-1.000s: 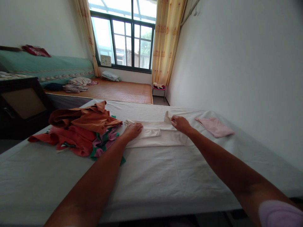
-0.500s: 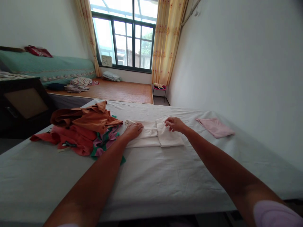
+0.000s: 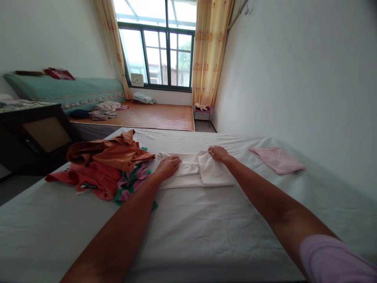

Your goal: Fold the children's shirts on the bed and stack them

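Observation:
A white garment (image 3: 190,169), its kind unclear, lies partly folded on the pale sheet in front of me, with a doubled-over section at its right end. My left hand (image 3: 169,166) rests flat on the garment's left part, fingers stretched out. At the far edge of the folded section, my right hand (image 3: 218,153) has its fingers curled down and closed on the cloth. The fingertips are small and partly hidden there. Left of my left hand is a heap with an orange garment (image 3: 118,151), a red garment (image 3: 98,179) and a green-and-purple garment (image 3: 132,182).
A folded pink cloth (image 3: 277,159) lies to the right on the sheet-covered surface (image 3: 194,228), near the white wall. Beyond stands a bed with a brown mat (image 3: 159,116). A dark cabinet (image 3: 35,129) is at the left, and a small pink stool (image 3: 203,110) stands below the curtain.
My right hand has lowered from above the folded section to its far edge and closed on the cloth. My left hand stays on the garment. The view has shifted slightly.

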Motion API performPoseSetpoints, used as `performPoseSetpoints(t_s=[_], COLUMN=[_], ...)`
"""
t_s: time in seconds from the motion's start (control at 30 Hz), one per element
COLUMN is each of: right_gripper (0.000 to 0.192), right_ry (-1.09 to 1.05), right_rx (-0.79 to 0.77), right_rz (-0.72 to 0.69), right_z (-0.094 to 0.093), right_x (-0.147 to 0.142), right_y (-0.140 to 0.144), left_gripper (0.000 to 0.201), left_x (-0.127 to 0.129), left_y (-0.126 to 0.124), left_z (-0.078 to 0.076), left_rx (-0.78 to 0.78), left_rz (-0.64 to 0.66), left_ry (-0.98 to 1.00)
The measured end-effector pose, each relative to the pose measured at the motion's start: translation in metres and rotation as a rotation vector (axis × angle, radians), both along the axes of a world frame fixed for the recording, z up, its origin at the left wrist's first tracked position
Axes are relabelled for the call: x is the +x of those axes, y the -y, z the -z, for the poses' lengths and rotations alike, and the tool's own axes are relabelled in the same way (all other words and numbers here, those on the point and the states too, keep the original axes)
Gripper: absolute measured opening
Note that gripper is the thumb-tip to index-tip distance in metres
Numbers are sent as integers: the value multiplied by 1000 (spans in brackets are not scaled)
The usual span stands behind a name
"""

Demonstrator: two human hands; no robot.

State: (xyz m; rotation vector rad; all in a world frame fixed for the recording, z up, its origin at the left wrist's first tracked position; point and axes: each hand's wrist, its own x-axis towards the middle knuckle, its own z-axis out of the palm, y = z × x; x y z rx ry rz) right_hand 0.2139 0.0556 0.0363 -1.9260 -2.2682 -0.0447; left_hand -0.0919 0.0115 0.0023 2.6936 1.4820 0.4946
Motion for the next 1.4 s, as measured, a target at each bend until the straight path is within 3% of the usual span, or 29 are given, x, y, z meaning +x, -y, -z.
performPoseSetpoints(t_s=[0.23, 0.37, 0.43, 0.5, 0.67, 0.8, 0.93, 1.13, 1.33, 1.4], right_gripper=[28, 28, 23, 20, 24, 34, 22, 14, 42, 39], right_ry=[-32, -168, -209, -257, -401, -250, -104, -252, -148, -129], right_rx=[53, 225, 168, 116, 134, 92, -15, 14, 1, -33], right_rz=[-42, -350, -549, -639, -451, -375, -316, -281, -86, -70], right_z=[-5, 3, 12, 21, 22, 13, 9, 0, 5, 8], right_x=[22, 5, -6, -11, -9, -14, -19, -10, -36, -44], right_y=[3, 39, 62, 82, 100, 95, 85, 80, 99, 100], left_gripper=[39, 40, 40, 39, 39, 39, 40, 40, 41, 41], left_x=[0, 1, 1, 1, 5, 8, 8, 4, 3, 3], left_y=[-2, -4, -5, -6, -3, 1, 2, -1, -5, -4], left_z=[1, 5, 7, 8, 5, 1, 1, 4, 8, 8], left_rx=[-4, 7, 5, 2, -3, -5, -5, 8, 23, 22], left_rz=[3, -5, -8, -10, -16, -22, -25, 15, 15, 14], left_ry=[4, 13, 19, 24, 29, 26, 11, 25, 36, 24])
